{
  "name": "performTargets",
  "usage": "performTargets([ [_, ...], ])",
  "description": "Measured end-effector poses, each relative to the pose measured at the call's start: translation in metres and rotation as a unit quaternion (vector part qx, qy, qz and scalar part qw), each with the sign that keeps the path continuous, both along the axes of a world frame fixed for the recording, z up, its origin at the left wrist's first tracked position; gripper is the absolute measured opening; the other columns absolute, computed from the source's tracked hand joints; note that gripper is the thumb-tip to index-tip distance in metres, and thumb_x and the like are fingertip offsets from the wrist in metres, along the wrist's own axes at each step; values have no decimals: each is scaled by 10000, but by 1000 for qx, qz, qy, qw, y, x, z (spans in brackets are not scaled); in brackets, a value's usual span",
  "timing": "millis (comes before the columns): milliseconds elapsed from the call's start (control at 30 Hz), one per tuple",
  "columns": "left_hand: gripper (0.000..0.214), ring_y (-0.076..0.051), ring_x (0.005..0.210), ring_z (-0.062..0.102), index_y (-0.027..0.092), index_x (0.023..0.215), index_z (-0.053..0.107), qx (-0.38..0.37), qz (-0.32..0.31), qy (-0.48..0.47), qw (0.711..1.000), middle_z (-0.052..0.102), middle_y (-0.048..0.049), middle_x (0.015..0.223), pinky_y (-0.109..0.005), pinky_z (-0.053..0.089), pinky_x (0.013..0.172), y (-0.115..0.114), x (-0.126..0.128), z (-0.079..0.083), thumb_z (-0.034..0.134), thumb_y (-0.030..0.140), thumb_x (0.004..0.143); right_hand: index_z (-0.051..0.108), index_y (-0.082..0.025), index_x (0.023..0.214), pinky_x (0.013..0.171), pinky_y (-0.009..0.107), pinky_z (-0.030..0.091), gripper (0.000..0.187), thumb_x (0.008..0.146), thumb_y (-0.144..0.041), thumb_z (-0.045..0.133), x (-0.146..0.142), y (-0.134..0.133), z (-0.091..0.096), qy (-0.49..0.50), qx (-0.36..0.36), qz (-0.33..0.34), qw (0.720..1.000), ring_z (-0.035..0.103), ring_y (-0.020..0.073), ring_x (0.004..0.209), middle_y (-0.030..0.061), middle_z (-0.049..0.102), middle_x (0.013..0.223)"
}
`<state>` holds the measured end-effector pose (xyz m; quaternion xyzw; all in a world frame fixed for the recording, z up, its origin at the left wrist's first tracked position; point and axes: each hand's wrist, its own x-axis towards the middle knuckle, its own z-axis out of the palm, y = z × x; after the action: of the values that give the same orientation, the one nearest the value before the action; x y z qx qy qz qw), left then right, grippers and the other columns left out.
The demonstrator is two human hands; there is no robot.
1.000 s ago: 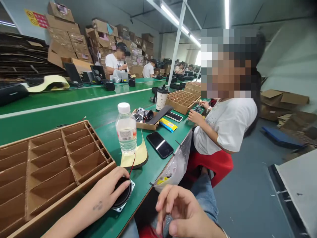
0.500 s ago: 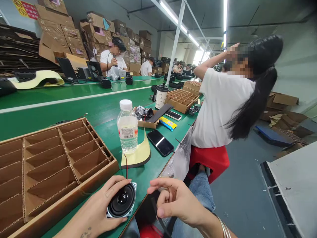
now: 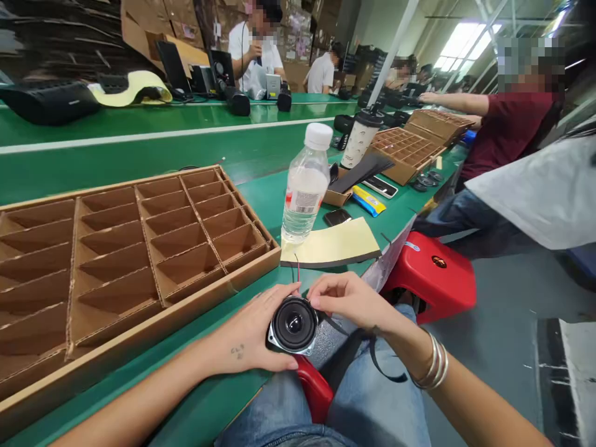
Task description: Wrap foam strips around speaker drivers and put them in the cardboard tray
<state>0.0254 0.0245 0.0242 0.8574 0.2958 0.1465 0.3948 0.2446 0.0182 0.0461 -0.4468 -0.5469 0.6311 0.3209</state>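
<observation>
My left hand (image 3: 254, 335) grips a small black speaker driver (image 3: 293, 324) with a silver square frame, held just past the green table's near edge, above my lap. Red and black wires rise from the top of the driver. My right hand (image 3: 347, 299) is closed in a pinch at the driver's right rim, on a thin black strip (image 3: 358, 344) that hangs down over my jeans. Left of the hands lies a cardboard tray (image 3: 116, 248) with several empty divided cells.
A water bottle (image 3: 305, 186) stands beside a yellow foam sheet (image 3: 333, 245). Behind are a phone (image 3: 337, 216), a cup (image 3: 362, 138) and another divided cardboard tray (image 3: 405, 146). A red stool (image 3: 433, 273) stands to the right. Other people sit along the green benches.
The view dropped and swung left. My left hand lifted the speaker off the table edge toward my lap, and my right hand came in and pinched at its rim. The neighbouring person shifted away.
</observation>
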Motion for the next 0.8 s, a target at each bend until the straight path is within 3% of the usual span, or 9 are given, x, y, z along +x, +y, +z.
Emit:
performTargets([
  [200,863,-246,1234,341,265,1336,156,17,-6,-20,1000,318,-79,1368,-375,312,1024,1,0,1,689,414,674,633,-105,710,475,190,373,261,672,-360,673,-7,23,5,-116,-24,70,990,478,79,511,-1,559,590],
  [400,817,-192,1144,415,280,1301,212,-29,-1,-67,997,395,-37,1244,-282,381,942,3,2,11,720,337,665,626,-96,704,477,179,371,183,704,-279,615,-10,31,12,-174,-32,108,978,474,64,486,-22,538,545],
  [800,819,-186,1119,439,297,1282,220,-45,9,-53,998,409,-11,1241,-266,403,888,3,2,12,731,260,643,661,-93,709,454,177,332,128,721,-192,582,-16,46,31,-260,-3,196,946,460,73,470,-22,534,508],
])
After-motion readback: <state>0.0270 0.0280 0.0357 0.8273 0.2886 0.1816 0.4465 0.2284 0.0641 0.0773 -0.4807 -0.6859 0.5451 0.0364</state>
